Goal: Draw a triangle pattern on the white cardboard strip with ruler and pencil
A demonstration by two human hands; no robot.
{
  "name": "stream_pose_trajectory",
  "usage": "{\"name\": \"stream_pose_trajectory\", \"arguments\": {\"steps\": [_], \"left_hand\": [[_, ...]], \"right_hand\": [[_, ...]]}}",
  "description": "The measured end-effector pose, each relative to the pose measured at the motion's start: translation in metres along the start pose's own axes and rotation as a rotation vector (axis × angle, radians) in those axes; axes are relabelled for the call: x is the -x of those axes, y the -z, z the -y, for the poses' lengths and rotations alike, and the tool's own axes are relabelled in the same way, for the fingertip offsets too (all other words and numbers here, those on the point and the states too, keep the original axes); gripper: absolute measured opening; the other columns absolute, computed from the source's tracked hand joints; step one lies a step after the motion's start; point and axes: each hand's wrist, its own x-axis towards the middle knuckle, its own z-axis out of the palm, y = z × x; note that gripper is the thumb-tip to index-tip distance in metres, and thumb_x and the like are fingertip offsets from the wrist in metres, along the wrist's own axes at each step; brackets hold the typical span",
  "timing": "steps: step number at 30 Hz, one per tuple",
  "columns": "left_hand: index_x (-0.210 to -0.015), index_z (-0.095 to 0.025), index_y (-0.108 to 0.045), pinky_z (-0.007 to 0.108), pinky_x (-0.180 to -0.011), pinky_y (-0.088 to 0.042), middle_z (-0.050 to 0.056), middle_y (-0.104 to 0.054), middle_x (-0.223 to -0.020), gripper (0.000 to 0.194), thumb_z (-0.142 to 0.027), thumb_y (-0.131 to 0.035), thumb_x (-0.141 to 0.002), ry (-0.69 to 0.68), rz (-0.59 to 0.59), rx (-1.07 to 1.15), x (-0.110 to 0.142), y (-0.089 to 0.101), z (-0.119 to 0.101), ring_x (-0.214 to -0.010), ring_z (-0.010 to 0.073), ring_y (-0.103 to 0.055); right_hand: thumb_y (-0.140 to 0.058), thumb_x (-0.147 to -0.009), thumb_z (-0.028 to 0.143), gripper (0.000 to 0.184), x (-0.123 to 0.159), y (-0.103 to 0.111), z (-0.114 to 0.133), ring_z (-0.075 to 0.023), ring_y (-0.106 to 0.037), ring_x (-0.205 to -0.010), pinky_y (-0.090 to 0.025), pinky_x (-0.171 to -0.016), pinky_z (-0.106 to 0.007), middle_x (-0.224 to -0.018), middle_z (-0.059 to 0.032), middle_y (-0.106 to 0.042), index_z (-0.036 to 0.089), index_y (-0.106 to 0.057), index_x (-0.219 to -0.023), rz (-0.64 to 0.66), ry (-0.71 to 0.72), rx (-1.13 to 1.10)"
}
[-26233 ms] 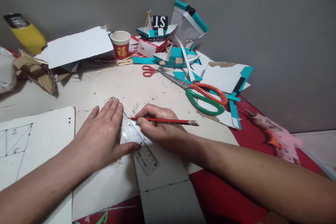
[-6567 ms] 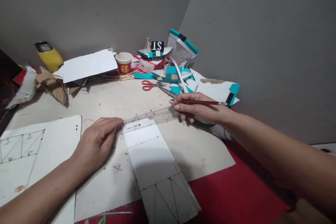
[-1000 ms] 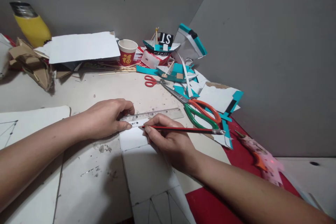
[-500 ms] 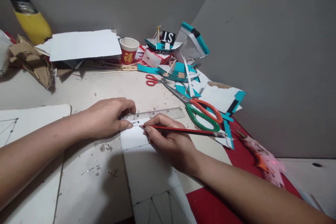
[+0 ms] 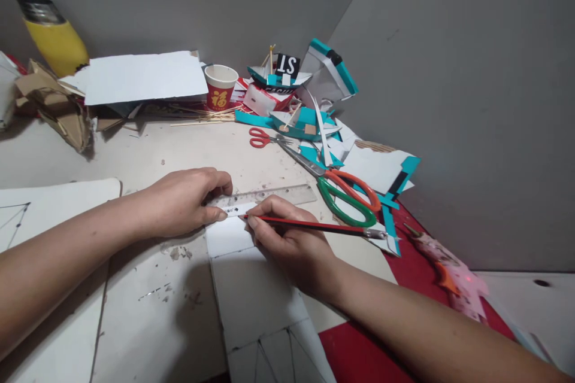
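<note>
My left hand point(image 5: 193, 200) pins a clear plastic ruler point(image 5: 287, 194) against the upper end of a white card strip point(image 5: 258, 281), thumb on the near edge and curled fingers on the far side. In my right hand point(image 5: 291, 239) a red and black pencil point(image 5: 314, 224) is pinched near its point. The pencil tip rests at the ruler's near edge, close to my left thumb. Pencil lines cross the strip, with slanted lines at its near end. My right fingers cover part of the strip and ruler.
Large scissors point(image 5: 348, 191) and small red-handled scissors point(image 5: 260, 138) lie beyond the ruler. Farther back are card boats point(image 5: 300, 124), a paper cup point(image 5: 221, 88) and a yellow bottle point(image 5: 56, 42). A pink glue gun point(image 5: 453, 278) is at right, a marked white sheet point(image 5: 54, 263) at left.
The pencil's rear end has dipped slightly, and its tip stays by the ruler's edge. My left hand and the ruler hold nearly still.
</note>
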Motion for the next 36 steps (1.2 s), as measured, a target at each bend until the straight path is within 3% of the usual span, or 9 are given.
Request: {"name": "stream_pose_trajectory", "arguments": {"steps": [26, 36], "left_hand": [[-0.101, -0.022, -0.063, 0.028, -0.062, -0.035, 0.002, -0.066, -0.09, 0.024, -0.029, -0.061, -0.078, 0.002, 0.029, -0.024, -0.0014, 0.0019, -0.0029, -0.072, 0.018, -0.057], [-0.095, -0.021, -0.065, 0.028, -0.058, -0.032, -0.001, -0.061, -0.073, 0.022, -0.03, -0.063, -0.075, 0.017, 0.012, 0.036, -0.0032, 0.0013, -0.0001, -0.062, 0.0162, -0.052]], "right_hand": [[-0.059, -0.087, 0.017, 0.01, -0.0012, 0.0022, -0.0044, -0.0098, -0.052, -0.06, -0.042, -0.063, -0.026, -0.065, 0.0039, -0.06, 0.02, -0.062, -0.079, 0.011, 0.079, 0.063], [-0.061, -0.087, 0.02, 0.009, -0.0016, 0.0029, -0.0034, -0.01, -0.053, -0.061, -0.041, -0.061, -0.025, -0.065, 0.0037, -0.06, 0.02, -0.064, -0.078, 0.004, 0.09, 0.101]]}}
